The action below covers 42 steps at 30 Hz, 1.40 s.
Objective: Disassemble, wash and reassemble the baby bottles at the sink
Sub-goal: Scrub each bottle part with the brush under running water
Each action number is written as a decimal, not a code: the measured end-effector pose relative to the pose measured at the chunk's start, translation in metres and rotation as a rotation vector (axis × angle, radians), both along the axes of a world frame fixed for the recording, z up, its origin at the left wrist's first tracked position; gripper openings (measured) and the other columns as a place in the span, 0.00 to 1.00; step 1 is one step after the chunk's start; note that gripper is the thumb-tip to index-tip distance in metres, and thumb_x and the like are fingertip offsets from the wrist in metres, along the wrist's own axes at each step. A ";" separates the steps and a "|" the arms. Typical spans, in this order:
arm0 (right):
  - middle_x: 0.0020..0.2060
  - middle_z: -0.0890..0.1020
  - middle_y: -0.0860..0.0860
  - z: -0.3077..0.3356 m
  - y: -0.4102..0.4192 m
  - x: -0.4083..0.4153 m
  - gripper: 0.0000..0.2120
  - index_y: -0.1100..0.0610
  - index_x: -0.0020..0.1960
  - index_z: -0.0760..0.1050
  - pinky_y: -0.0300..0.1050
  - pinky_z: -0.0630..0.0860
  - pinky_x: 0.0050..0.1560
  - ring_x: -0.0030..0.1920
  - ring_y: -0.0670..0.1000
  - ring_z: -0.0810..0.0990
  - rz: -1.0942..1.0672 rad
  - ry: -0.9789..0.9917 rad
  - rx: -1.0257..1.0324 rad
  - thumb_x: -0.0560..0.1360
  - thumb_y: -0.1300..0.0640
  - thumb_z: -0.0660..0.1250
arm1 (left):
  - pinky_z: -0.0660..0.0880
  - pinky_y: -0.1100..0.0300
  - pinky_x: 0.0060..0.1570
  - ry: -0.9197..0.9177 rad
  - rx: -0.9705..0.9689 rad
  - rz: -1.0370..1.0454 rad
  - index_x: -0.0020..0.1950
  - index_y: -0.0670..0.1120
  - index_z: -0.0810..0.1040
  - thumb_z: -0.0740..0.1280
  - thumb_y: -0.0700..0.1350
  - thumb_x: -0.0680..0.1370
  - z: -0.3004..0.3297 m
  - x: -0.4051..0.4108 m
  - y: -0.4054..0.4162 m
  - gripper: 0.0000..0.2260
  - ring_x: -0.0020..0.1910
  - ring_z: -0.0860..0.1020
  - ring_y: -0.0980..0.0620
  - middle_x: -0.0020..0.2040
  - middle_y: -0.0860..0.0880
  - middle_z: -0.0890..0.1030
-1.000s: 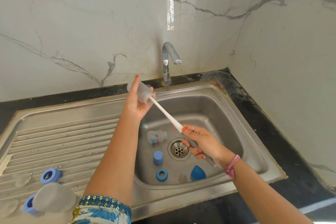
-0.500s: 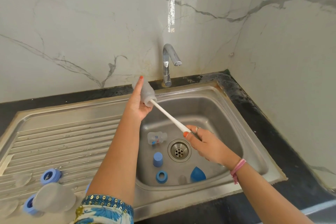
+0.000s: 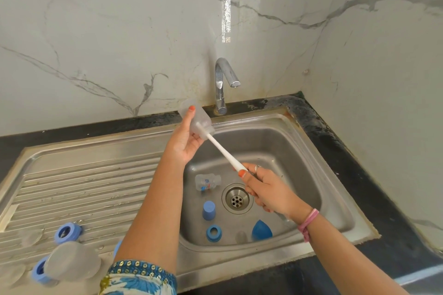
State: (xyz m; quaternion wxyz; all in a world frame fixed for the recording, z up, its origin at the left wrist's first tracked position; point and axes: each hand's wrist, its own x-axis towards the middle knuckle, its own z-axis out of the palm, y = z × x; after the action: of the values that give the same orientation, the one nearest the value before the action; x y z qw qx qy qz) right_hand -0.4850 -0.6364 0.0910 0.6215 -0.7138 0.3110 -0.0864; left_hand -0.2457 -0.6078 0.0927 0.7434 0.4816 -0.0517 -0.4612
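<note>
Mid-wash: left hand (image 3: 185, 141) grips a clear bottle (image 3: 196, 120) above the sink (image 3: 335, 201), right hand (image 3: 266, 189) clasps the brush (image 3: 224, 152) poking inside. 1 bottle (image 3: 207, 182), caps and rings wait; reassembly untouched.

Head view looks forward and down; sink (image 3: 275, 127) close below

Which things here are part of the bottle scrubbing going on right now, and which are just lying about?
In use:
- clear plastic bottle body, held in left hand
- white-handled bottle brush, held by right hand

Lying about:
- small clear bottle, blue cup-shaped cap, blue screw ring and blue dome cap in the steel sink basin
- blue ring on the drainboard
</note>
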 end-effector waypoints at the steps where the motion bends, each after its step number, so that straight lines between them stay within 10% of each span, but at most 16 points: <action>1: 0.30 0.69 0.48 0.001 0.000 0.000 0.09 0.46 0.59 0.74 0.36 0.60 0.20 0.23 0.43 0.63 -0.008 -0.010 0.035 0.82 0.49 0.58 | 0.78 0.47 0.57 0.010 -0.058 -0.025 0.67 0.40 0.71 0.69 0.53 0.76 -0.003 0.002 0.003 0.25 0.55 0.82 0.43 0.57 0.40 0.81; 5: 0.30 0.68 0.47 0.001 0.000 -0.001 0.09 0.49 0.59 0.74 0.34 0.62 0.22 0.22 0.41 0.64 0.037 0.030 -0.111 0.83 0.51 0.57 | 0.71 0.40 0.63 0.055 -0.165 -0.132 0.71 0.42 0.68 0.60 0.60 0.76 -0.008 0.005 0.010 0.30 0.64 0.76 0.38 0.64 0.37 0.78; 9: 0.29 0.68 0.46 0.003 -0.001 -0.001 0.10 0.51 0.59 0.74 0.36 0.62 0.22 0.24 0.42 0.64 0.059 0.004 -0.085 0.82 0.51 0.58 | 0.75 0.57 0.44 0.029 -0.090 -0.044 0.54 0.45 0.76 0.73 0.65 0.64 0.007 -0.003 0.007 0.29 0.40 0.76 0.52 0.43 0.48 0.76; 12: 0.29 0.69 0.46 0.004 -0.001 -0.001 0.08 0.46 0.58 0.75 0.36 0.61 0.21 0.24 0.44 0.62 0.045 -0.015 -0.012 0.82 0.50 0.58 | 0.79 0.58 0.38 -0.005 -0.034 0.007 0.63 0.44 0.74 0.73 0.61 0.67 0.002 0.001 0.006 0.31 0.41 0.80 0.53 0.45 0.48 0.80; 18: 0.29 0.67 0.47 0.004 -0.008 -0.001 0.09 0.47 0.59 0.74 0.36 0.59 0.20 0.23 0.43 0.61 0.046 0.006 0.036 0.82 0.50 0.58 | 0.73 0.44 0.59 0.111 -0.193 -0.081 0.71 0.44 0.69 0.58 0.59 0.78 -0.013 0.006 0.015 0.27 0.60 0.77 0.41 0.65 0.39 0.77; 25: 0.30 0.70 0.47 0.005 -0.013 -0.005 0.12 0.47 0.62 0.74 0.36 0.59 0.19 0.24 0.45 0.61 0.069 0.022 0.145 0.82 0.49 0.58 | 0.80 0.57 0.35 0.141 -0.105 0.154 0.54 0.46 0.75 0.72 0.53 0.74 0.001 -0.002 0.002 0.15 0.37 0.77 0.53 0.42 0.46 0.78; 30: 0.31 0.70 0.48 0.005 -0.023 -0.013 0.14 0.50 0.64 0.74 0.36 0.59 0.19 0.23 0.44 0.60 0.048 0.034 0.199 0.81 0.49 0.58 | 0.79 0.44 0.55 0.044 -0.069 0.337 0.57 0.44 0.76 0.75 0.53 0.72 -0.005 -0.006 -0.008 0.19 0.45 0.80 0.49 0.49 0.45 0.79; 42: 0.33 0.71 0.50 0.009 -0.053 -0.051 0.09 0.42 0.60 0.71 0.38 0.61 0.22 0.25 0.45 0.63 0.078 0.205 0.043 0.82 0.51 0.58 | 0.81 0.58 0.49 0.063 0.006 0.583 0.61 0.48 0.76 0.77 0.52 0.70 0.015 0.020 -0.007 0.23 0.52 0.82 0.53 0.55 0.49 0.82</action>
State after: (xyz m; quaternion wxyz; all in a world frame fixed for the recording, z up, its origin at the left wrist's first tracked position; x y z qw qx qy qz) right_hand -0.5361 -0.6893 0.1004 0.6044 -0.7170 0.3468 0.0178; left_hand -0.2252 -0.6145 0.1074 0.8445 0.4636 0.1132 -0.2432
